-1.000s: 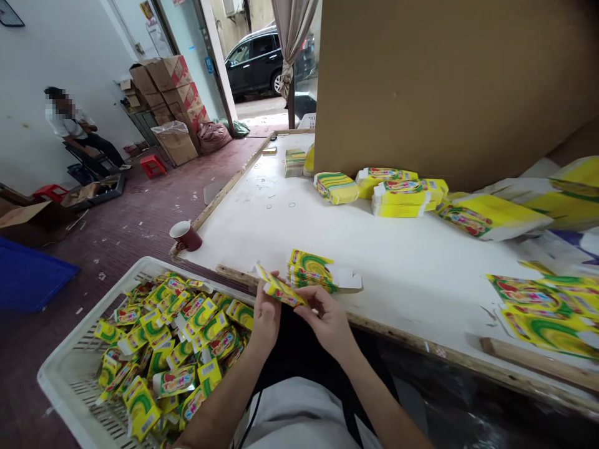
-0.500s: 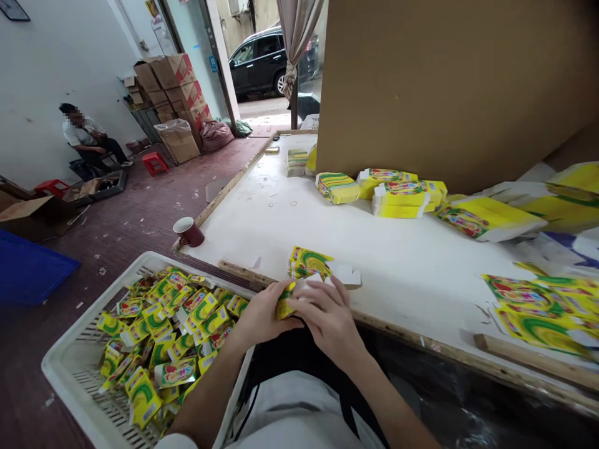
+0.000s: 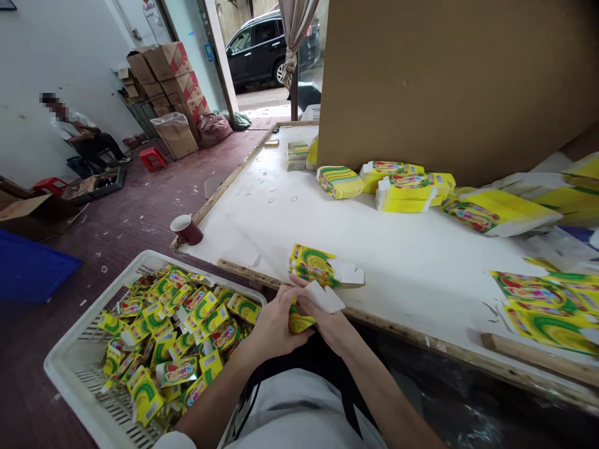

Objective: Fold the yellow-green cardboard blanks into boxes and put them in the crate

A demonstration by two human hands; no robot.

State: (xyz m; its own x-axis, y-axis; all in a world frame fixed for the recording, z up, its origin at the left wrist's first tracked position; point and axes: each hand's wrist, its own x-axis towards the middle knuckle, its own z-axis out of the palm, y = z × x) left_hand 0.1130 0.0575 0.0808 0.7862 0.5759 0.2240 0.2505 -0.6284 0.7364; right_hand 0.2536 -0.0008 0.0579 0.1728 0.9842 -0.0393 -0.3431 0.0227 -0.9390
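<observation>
Close to my body, at the table's front edge, my left hand (image 3: 277, 323) is wrapped round a small yellow and green carton (image 3: 299, 320). My right hand (image 3: 327, 324) grips the same carton from the other side, its fingers partly hidden behind a white cardboard flap that sticks up to the right. Just beyond the hands, a small pile of flat printed cartons (image 3: 312, 263) lies on the white table (image 3: 243, 218). To my left stands a white plastic basket (image 3: 63, 358) holding many small folded cartons (image 3: 159, 337).
A maroon mug (image 3: 188, 231) stands at the table's left corner. Bundles of yellow cartons (image 3: 407, 193) line the cardboard panel (image 3: 421, 81). More flat cartons (image 3: 552, 305) and a wooden strip (image 3: 538, 362) lie at right. A seated person (image 3: 84, 137) is far left.
The right hand has shifted down and turned, so a white flap now stands out over it. The carton stays in both hands. The view has moved slightly.
</observation>
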